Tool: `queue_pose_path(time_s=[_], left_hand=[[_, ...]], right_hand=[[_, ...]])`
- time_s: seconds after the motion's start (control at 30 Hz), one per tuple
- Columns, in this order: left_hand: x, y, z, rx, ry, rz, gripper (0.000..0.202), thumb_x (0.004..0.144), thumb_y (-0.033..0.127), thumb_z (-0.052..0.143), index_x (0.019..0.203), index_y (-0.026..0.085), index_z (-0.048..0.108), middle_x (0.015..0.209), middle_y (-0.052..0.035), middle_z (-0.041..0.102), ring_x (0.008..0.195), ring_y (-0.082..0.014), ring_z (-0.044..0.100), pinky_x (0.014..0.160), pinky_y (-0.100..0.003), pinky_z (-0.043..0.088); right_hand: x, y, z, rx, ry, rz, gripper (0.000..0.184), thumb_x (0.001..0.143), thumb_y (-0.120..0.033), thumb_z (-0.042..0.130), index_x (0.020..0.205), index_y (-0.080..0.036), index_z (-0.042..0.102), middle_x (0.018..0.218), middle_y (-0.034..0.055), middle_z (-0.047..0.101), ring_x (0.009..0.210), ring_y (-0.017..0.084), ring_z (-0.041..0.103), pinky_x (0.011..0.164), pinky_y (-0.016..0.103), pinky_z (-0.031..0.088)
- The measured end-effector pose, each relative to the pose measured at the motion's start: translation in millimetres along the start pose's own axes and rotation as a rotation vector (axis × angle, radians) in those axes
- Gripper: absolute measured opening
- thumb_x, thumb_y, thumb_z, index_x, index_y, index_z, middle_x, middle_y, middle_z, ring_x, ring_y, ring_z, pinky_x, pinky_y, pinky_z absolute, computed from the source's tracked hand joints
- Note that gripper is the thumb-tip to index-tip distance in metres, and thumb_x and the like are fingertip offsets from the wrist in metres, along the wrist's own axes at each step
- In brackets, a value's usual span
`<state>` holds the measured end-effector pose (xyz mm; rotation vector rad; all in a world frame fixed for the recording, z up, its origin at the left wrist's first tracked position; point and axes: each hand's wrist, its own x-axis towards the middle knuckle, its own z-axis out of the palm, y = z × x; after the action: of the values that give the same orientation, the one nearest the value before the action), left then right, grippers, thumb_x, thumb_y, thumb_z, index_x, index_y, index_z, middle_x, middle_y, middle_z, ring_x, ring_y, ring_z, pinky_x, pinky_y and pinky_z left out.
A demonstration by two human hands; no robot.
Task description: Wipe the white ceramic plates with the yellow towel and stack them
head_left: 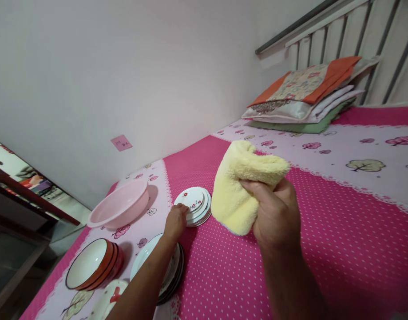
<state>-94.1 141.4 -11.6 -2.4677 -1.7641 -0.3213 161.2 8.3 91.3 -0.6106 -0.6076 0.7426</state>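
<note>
My right hand (pixel 277 213) is raised over the bed, its thumb and fingers closed on a fluffy yellow cloth (pixel 232 191) that hangs down to the left. Farther left, my left hand (pixel 177 221) grips the near-left edge of a small white plate (pixel 192 195) with red flowers. This plate lies at the top of a stack of small white plates (pixel 204 216), slightly off to the left. Part of the left fingers is hidden by the hand itself. Under my left forearm, a stack of larger dishes (pixel 177 271) is partly covered.
A pink basin (pixel 120 204) stands near the wall. Stacked orange bowls (pixel 90 264) and a white dish with a red pattern (pixel 107 298) lie at the bed's left side. Folded bedding and pillows (pixel 306 93) sit by the white headboard (pixel 350 31). The bed sheet (pixel 223 275) is pink.
</note>
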Motion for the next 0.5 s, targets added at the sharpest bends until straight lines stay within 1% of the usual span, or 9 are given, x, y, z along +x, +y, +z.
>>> queue_pose_path(time_s=[0.07,0.13,0.2,0.23,0.3,0.4,0.5], left_hand=[[0.1,-0.1,0.7,0.029,-0.007,0.018,0.033,0.099,0.018,0.043,0.09,0.019,0.075,0.094,-0.0094,0.07,0.098,-0.024,0.064,0.089,-0.034,0.048],[0.6,-0.2,2.1,0.049,-0.022,0.037,0.029,0.094,0.012,0.047,0.103,0.019,0.074,0.102,-0.0091,0.071,0.103,-0.0237,0.062,0.092,-0.034,0.047],[0.8,0.2,3.4,0.06,-0.047,0.063,0.036,0.087,0.007,0.053,0.115,0.021,0.071,0.111,-0.0074,0.07,0.109,-0.0225,0.061,0.095,-0.032,0.046],[0.7,0.7,3.6,0.066,-0.061,0.075,0.039,0.084,0.006,0.055,0.116,0.022,0.07,0.113,-0.0066,0.07,0.11,-0.0219,0.061,0.096,-0.031,0.046],[0.3,2.1,3.0,0.081,-0.086,0.089,0.036,0.084,0.007,0.054,0.112,0.023,0.07,0.113,-0.0062,0.07,0.109,-0.0213,0.061,0.096,-0.03,0.045],[0.0,4.5,0.2,0.11,-0.11,0.098,0.029,0.086,0.007,0.049,0.1,0.021,0.071,0.106,-0.0073,0.07,0.104,-0.0221,0.063,0.092,-0.031,0.046],[0.4,5.8,-3.1,0.136,-0.123,0.105,0.026,0.088,0.008,0.049,0.097,0.02,0.07,0.101,-0.0081,0.07,0.1,-0.023,0.063,0.088,-0.032,0.046]], right_hand=[[-0.2,-0.5,0.3,-0.007,0.005,-0.003,0.016,0.077,-0.023,0.073,0.093,-0.024,0.073,0.086,0.0047,0.076,0.085,0.031,0.076,0.075,0.048,0.064],[-0.6,-0.7,0.6,-0.018,0.004,-0.012,0.016,0.077,-0.024,0.073,0.093,-0.023,0.073,0.085,0.0046,0.076,0.085,0.031,0.075,0.074,0.048,0.064],[-1.0,-0.3,0.8,-0.025,-0.003,-0.013,0.016,0.078,-0.024,0.072,0.094,-0.023,0.073,0.084,0.0046,0.075,0.085,0.031,0.075,0.073,0.047,0.064],[-1.2,0.0,0.9,-0.025,-0.008,-0.009,0.016,0.078,-0.024,0.072,0.094,-0.023,0.073,0.084,0.0044,0.075,0.084,0.031,0.075,0.071,0.046,0.064],[-1.4,0.9,1.0,-0.026,-0.016,-0.001,0.016,0.078,-0.025,0.072,0.094,-0.024,0.073,0.083,0.0041,0.075,0.082,0.031,0.075,0.069,0.046,0.063],[-1.3,2.5,0.6,-0.042,-0.02,-0.004,0.015,0.079,-0.026,0.071,0.094,-0.025,0.072,0.085,0.0045,0.074,0.081,0.03,0.074,0.068,0.045,0.063],[-1.2,3.6,-0.3,-0.074,-0.026,-0.015,0.017,0.08,-0.027,0.07,0.097,-0.024,0.072,0.087,0.0057,0.074,0.08,0.03,0.074,0.063,0.044,0.063]])
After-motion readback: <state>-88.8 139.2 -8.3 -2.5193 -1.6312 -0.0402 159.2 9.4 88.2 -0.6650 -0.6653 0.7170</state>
